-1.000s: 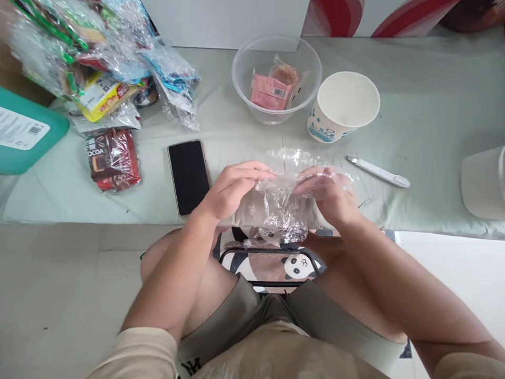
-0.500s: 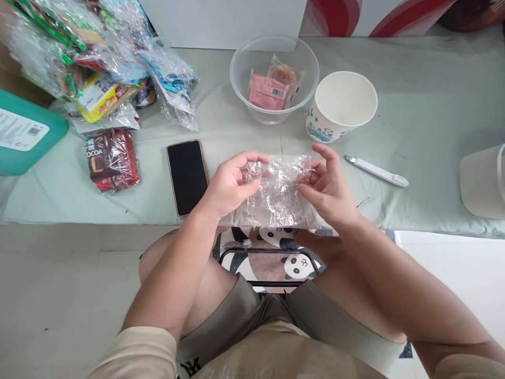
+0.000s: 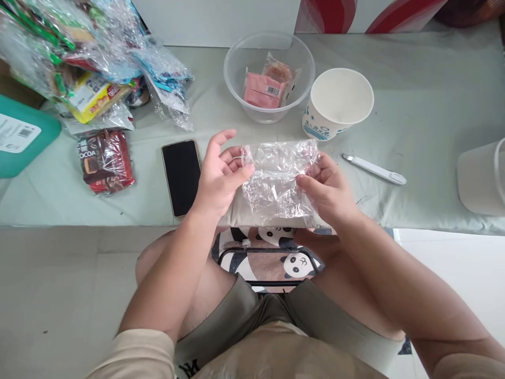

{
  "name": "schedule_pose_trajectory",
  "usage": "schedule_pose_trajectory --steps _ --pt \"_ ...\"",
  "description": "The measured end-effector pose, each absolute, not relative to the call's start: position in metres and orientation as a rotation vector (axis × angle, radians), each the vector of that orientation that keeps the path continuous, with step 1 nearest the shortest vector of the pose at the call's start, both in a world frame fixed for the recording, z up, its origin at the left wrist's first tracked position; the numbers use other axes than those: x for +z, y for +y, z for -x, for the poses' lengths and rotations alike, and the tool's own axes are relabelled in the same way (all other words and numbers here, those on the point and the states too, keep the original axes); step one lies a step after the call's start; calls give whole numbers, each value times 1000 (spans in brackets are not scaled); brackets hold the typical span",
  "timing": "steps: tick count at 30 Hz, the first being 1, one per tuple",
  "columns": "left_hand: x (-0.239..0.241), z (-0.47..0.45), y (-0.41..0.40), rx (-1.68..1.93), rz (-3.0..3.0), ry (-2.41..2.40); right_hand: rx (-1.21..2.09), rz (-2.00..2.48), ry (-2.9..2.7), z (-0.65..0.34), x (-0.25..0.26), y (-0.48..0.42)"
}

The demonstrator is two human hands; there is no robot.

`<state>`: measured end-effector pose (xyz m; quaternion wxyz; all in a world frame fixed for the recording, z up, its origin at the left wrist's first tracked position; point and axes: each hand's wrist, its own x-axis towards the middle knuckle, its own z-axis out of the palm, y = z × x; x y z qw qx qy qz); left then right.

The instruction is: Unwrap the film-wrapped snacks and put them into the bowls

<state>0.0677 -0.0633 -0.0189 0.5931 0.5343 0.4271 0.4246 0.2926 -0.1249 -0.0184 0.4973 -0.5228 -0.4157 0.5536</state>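
Observation:
A crinkled clear plastic bag (image 3: 278, 179) is stretched between my two hands, over the table's front edge. My left hand (image 3: 223, 176) pinches its left side between thumb and fingers, with the index finger raised. On the other side, my right hand (image 3: 325, 181) grips the bag, thumb on top and fingers curled behind. Beyond the bag stands a clear plastic bowl (image 3: 232, 87) holding a pink packet (image 3: 260, 92) and a wrapped round item (image 3: 278, 71). A white paper cup (image 3: 325, 123) with blue print is beside the bowl. To the right lies a white utility knife (image 3: 374, 169).
Left of my hands lies a phone (image 3: 181, 179), and farther left a red-brown cocoa snack pack (image 3: 106, 162). Behind it are heaped plastic-wrapped packets (image 3: 102, 58) and a green container (image 3: 27, 137). A white tub (image 3: 481, 179) stands at the right edge.
The bag has been pulled flatter and wider between my hands. My left hand has moved left and its index finger has lifted; my right hand has closed more firmly on the bag.

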Motion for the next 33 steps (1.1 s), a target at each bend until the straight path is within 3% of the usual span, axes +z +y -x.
schedule_pose_trajectory --steps 7,22,33 --pt "-10 -77 -70 634 -968 762 1394 1185 -953 -290 -20 -127" --pt "-10 -72 -72 725 -1087 1017 1535 1276 -1060 -292 -10 -128" --pt "0 -70 -66 772 -1014 802 1545 1082 -965 -293 -9 -126"
